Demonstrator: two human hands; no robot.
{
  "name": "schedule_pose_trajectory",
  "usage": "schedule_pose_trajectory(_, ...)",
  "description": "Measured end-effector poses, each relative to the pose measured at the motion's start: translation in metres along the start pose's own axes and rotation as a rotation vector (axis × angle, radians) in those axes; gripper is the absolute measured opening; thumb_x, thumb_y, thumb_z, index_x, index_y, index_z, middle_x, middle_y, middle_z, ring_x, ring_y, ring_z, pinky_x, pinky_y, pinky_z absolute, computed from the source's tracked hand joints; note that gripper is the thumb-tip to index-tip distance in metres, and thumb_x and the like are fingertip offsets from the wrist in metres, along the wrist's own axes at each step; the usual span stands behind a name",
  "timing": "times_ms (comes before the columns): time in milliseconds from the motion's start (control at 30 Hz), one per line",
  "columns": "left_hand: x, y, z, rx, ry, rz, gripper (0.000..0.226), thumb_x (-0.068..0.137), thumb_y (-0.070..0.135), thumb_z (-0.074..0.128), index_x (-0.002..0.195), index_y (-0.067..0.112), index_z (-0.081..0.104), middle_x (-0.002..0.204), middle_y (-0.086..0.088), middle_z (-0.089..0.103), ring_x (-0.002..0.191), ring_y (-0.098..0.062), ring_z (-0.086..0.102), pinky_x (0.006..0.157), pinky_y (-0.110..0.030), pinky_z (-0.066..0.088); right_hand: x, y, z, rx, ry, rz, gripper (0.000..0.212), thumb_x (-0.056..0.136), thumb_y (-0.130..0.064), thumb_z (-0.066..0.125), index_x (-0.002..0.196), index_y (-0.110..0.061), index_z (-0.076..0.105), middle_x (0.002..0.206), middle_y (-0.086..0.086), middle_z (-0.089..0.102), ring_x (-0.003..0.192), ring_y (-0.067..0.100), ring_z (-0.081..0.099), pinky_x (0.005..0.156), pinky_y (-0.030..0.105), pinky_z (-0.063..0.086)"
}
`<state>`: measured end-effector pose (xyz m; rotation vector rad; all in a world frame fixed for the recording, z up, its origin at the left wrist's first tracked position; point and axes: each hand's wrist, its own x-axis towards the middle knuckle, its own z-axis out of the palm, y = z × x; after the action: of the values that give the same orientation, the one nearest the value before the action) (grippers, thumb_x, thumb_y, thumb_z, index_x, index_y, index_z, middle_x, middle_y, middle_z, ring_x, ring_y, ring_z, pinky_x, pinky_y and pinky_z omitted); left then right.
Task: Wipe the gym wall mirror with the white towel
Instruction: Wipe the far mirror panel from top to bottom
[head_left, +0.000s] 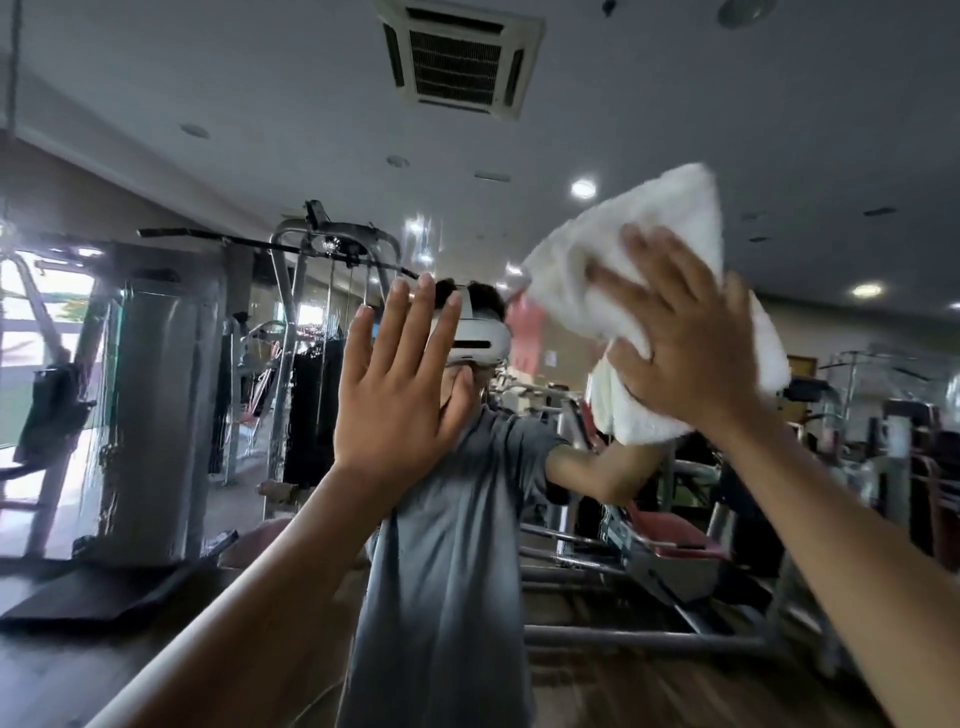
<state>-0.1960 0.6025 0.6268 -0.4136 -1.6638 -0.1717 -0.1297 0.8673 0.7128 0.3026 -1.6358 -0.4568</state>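
Observation:
The gym wall mirror (156, 364) fills the whole view and shows streaks and smears on its left part. My right hand (685, 343) presses the bunched white towel (639, 249) flat against the glass at the upper right, fingers spread over the cloth. My left hand (400, 379) rests flat on the mirror at the centre, fingers apart, holding nothing. Behind the hands the glass reflects a person in a grey T-shirt with a white headset, partly hidden by my left hand.
The reflection shows a cable weight machine (322, 332) at centre left, benches and metal frames (649, 551) at lower right, a ceiling air-conditioning vent (457, 57) overhead and a bright window (36, 332) at far left.

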Motion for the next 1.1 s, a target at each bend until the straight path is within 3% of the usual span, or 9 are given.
schedule_pose_trajectory(100,0.001,0.0,0.001,-0.002,0.017,-0.001,0.065,0.103,0.046,0.023,0.159,0.014,0.023,0.167,-0.012,0.015,0.155,-0.028,0.01,0.125,-0.05,0.006,-0.015,-0.046,0.009,0.006,0.053,0.282,0.064,0.094,-0.05,0.042,0.155,-0.033,0.031,0.167,0.002,0.018,0.152,0.024,0.018,0.109,0.056,0.026)
schedule_pose_trajectory(233,-0.022,0.002,0.003,-0.011,0.033,0.009,0.066,0.102,0.046,0.027,0.159,0.013,0.025,0.166,-0.015,0.017,0.154,-0.032,0.013,0.124,-0.053,0.011,-0.052,-0.052,0.01,0.024,-0.072,-0.384,0.073,0.083,-0.048,0.059,0.152,-0.037,0.038,0.164,0.003,0.025,0.151,0.028,0.025,0.103,0.057,0.031)
schedule_pose_trajectory(300,-0.041,0.002,0.006,-0.005,0.007,0.032,0.068,0.101,0.047,0.027,0.159,0.013,0.023,0.166,-0.015,0.015,0.154,-0.033,0.012,0.123,-0.055,0.013,-0.054,-0.028,0.009,0.047,-0.126,-0.546,0.071,0.08,-0.048,0.06,0.149,-0.04,0.042,0.163,0.0,0.028,0.15,0.025,0.027,0.104,0.058,0.031)
schedule_pose_trajectory(500,-0.044,0.002,0.007,0.015,0.026,0.017,0.068,0.099,0.047,0.033,0.158,0.015,0.025,0.166,-0.013,0.017,0.154,-0.031,0.013,0.123,-0.054,0.014,-0.048,-0.061,0.009,0.038,0.057,0.252,0.063,0.092,-0.05,0.043,0.152,-0.031,0.041,0.165,0.002,0.025,0.151,0.026,0.023,0.106,0.054,0.026)
schedule_pose_trajectory(700,-0.084,0.004,0.01,-0.006,0.027,0.034,0.067,0.099,0.047,0.037,0.156,0.013,0.033,0.164,-0.017,0.023,0.152,-0.035,0.019,0.121,-0.057,0.019,-0.081,-0.06,0.007,0.137,-0.134,-0.391,0.069,0.079,-0.045,0.055,0.146,-0.04,0.044,0.163,-0.003,0.025,0.151,0.022,0.022,0.108,0.057,0.024)
schedule_pose_trajectory(833,-0.085,0.005,0.009,-0.014,0.03,0.023,0.065,0.1,0.046,0.035,0.155,0.012,0.035,0.163,-0.017,0.025,0.152,-0.035,0.02,0.12,-0.058,0.021,-0.054,-0.056,0.007,0.118,0.037,0.239,0.061,0.087,-0.044,0.048,0.146,-0.032,0.047,0.162,0.001,0.031,0.149,0.024,0.026,0.105,0.054,0.029)
schedule_pose_trajectory(900,-0.084,0.005,0.009,-0.019,0.032,0.017,0.064,0.1,0.046,0.036,0.155,0.013,0.036,0.163,-0.016,0.025,0.152,-0.034,0.02,0.121,-0.057,0.02,-0.06,-0.086,0.011,0.083,0.076,0.363,0.062,0.091,-0.047,0.046,0.15,-0.029,0.043,0.163,0.004,0.029,0.15,0.026,0.024,0.109,0.055,0.024)
schedule_pose_trajectory(967,-0.085,0.004,0.009,-0.016,0.032,0.016,0.065,0.099,0.047,0.037,0.155,0.014,0.035,0.163,-0.016,0.025,0.152,-0.034,0.02,0.121,-0.057,0.02,-0.082,-0.11,0.014,0.072,0.023,0.202,0.068,0.089,-0.048,0.049,0.153,-0.031,0.037,0.164,0.006,0.026,0.151,0.029,0.023,0.109,0.057,0.022)
schedule_pose_trajectory(1100,-0.086,0.003,0.011,-0.015,0.007,0.031,0.069,0.098,0.05,0.037,0.156,0.014,0.03,0.164,-0.017,0.022,0.153,-0.034,0.016,0.122,-0.057,0.017,-0.109,-0.078,0.009,0.084,-0.119,-0.529,0.071,0.078,-0.048,0.06,0.147,-0.038,0.045,0.163,0.001,0.029,0.151,0.023,0.024,0.11,0.057,0.025)
